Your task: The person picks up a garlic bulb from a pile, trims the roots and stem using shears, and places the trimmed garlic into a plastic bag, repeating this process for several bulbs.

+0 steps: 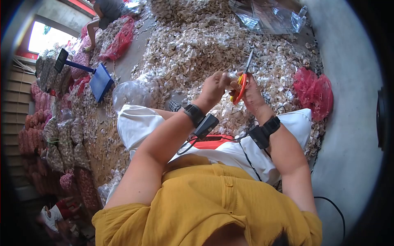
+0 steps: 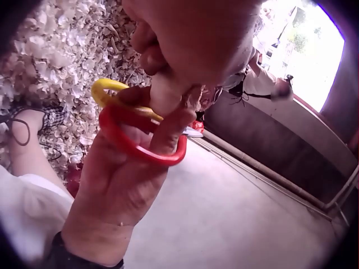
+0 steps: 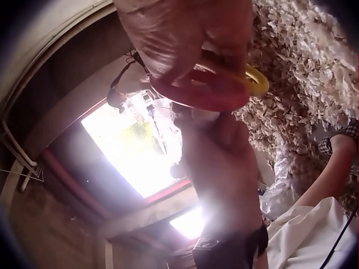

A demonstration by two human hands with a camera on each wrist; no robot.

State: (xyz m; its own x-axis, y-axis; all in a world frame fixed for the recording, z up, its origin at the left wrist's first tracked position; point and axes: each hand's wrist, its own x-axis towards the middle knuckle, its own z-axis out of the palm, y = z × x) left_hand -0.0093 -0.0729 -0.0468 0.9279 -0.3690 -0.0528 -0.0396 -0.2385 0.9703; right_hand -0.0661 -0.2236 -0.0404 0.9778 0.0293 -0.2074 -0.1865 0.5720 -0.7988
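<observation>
In the head view the left hand (image 1: 212, 91) pinches a small pale piece (image 1: 232, 76), probably a garlic bulb, mostly covered by fingers. Close on its right, the right hand (image 1: 253, 98) grips scissors (image 1: 243, 87) with red and yellow handles, blades pointing away from the body. The left wrist view has the left hand (image 2: 196, 39) above, its fingers curled, meeting the right hand (image 2: 126, 174), whose fingers pass through the handle loops (image 2: 134, 148). From the right wrist, the right hand (image 3: 190, 39) and red loop (image 3: 196, 92) partly hide the left hand (image 3: 219, 162).
Dry pale skins (image 1: 188, 45) heap up before the seated person. A red net bag (image 1: 314, 93) lies at right by the wall (image 1: 349, 82), clear plastic (image 1: 273, 18) farther off. At left stand a blue scale (image 1: 101, 83) and filled net sacks (image 1: 65, 139); another person (image 1: 107, 12) is beyond.
</observation>
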